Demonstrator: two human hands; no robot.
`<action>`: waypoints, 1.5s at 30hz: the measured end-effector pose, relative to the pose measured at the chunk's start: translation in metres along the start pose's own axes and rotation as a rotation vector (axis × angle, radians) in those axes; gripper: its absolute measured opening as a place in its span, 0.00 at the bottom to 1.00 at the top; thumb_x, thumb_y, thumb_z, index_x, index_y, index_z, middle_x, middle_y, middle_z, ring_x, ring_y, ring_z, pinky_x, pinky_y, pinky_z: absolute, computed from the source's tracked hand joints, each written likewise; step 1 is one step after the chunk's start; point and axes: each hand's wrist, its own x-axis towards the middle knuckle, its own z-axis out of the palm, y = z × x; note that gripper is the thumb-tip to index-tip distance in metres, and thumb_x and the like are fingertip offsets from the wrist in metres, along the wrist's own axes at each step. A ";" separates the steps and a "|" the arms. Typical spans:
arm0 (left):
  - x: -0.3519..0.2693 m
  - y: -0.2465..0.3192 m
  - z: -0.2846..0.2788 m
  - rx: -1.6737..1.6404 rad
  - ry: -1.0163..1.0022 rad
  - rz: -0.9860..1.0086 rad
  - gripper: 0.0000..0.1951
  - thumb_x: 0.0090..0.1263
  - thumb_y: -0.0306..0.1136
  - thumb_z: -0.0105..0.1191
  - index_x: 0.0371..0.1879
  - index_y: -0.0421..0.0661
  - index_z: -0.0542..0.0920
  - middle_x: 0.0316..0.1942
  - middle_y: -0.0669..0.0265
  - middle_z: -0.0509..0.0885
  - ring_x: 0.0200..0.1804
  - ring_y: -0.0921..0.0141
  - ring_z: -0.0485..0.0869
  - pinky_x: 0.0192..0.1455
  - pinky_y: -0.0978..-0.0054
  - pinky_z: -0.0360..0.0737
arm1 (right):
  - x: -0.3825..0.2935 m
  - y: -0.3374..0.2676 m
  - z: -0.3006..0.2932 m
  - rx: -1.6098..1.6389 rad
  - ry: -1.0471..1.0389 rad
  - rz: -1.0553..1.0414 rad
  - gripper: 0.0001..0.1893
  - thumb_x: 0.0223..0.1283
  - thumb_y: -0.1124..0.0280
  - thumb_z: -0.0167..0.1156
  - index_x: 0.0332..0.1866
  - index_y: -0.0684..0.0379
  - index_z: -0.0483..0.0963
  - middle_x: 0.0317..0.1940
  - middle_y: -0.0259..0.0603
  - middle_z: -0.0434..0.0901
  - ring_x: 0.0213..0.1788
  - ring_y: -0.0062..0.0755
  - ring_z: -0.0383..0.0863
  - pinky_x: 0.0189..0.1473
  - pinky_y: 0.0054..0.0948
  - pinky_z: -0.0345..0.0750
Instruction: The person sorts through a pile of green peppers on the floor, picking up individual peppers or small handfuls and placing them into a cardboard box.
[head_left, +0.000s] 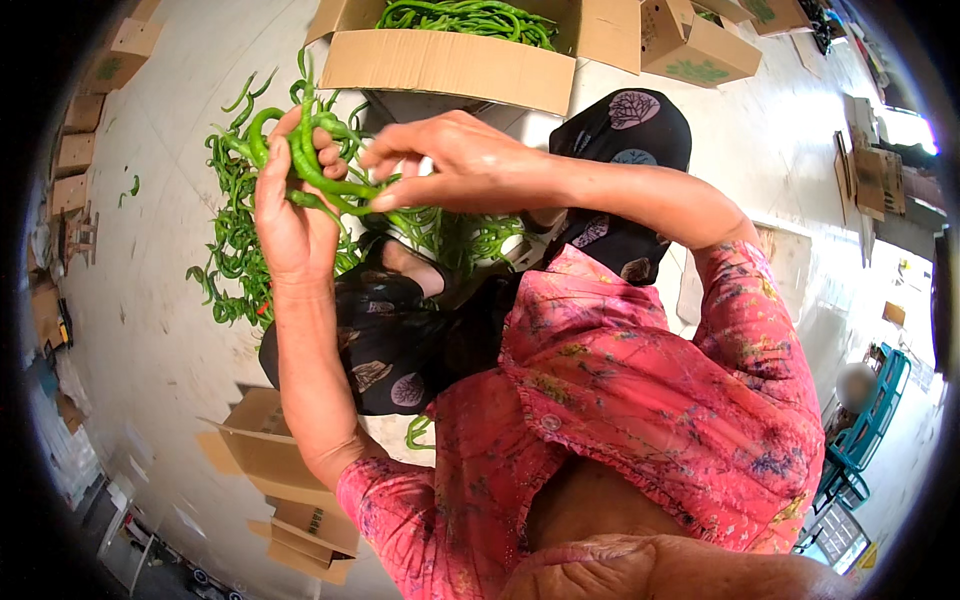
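Note:
In my left hand (296, 195), raised over the floor, lie several long curled green chili peppers (306, 146). My right hand (457, 161) reaches across from the right, its thumb and fingertips at the lower ends of these peppers; the fingers are partly blurred, and whether they grip one I cannot tell. Beneath and beside the hands a loose pile of green peppers (232, 244) spreads over the floor, with a red bit among them. Beyond the hands stands an open cardboard box (450, 67) holding many long green peppers (472, 19).
Another open cardboard box (701, 49) stands at the upper right. Empty open boxes (262, 442) sit at the lower left. Stacked cartons (75, 154) line the left edge. A teal metal-framed cart or chair (870, 427) is at the far right. My bent legs flank the pile.

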 end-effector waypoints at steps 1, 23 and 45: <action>0.001 -0.003 0.006 0.027 -0.013 -0.002 0.20 0.76 0.37 0.45 0.60 0.37 0.69 0.44 0.56 0.79 0.42 0.70 0.77 0.46 0.74 0.75 | 0.006 -0.001 0.004 0.023 0.060 0.003 0.23 0.56 0.53 0.65 0.45 0.64 0.77 0.37 0.49 0.85 0.40 0.44 0.85 0.45 0.35 0.79; 0.002 -0.026 0.027 0.379 0.050 -0.013 0.21 0.69 0.26 0.56 0.61 0.38 0.72 0.44 0.61 0.82 0.37 0.78 0.76 0.33 0.84 0.71 | 0.016 0.037 0.005 0.935 0.037 0.250 0.12 0.68 0.64 0.57 0.48 0.62 0.74 0.34 0.34 0.80 0.35 0.18 0.76 0.36 0.17 0.73; -0.004 -0.025 0.034 0.533 -0.118 -0.056 0.21 0.75 0.34 0.50 0.59 0.31 0.73 0.42 0.63 0.80 0.43 0.72 0.76 0.46 0.75 0.74 | 0.020 0.048 -0.016 1.003 0.122 0.280 0.09 0.60 0.71 0.65 0.43 0.62 0.76 0.30 0.30 0.79 0.24 0.10 0.71 0.21 0.10 0.66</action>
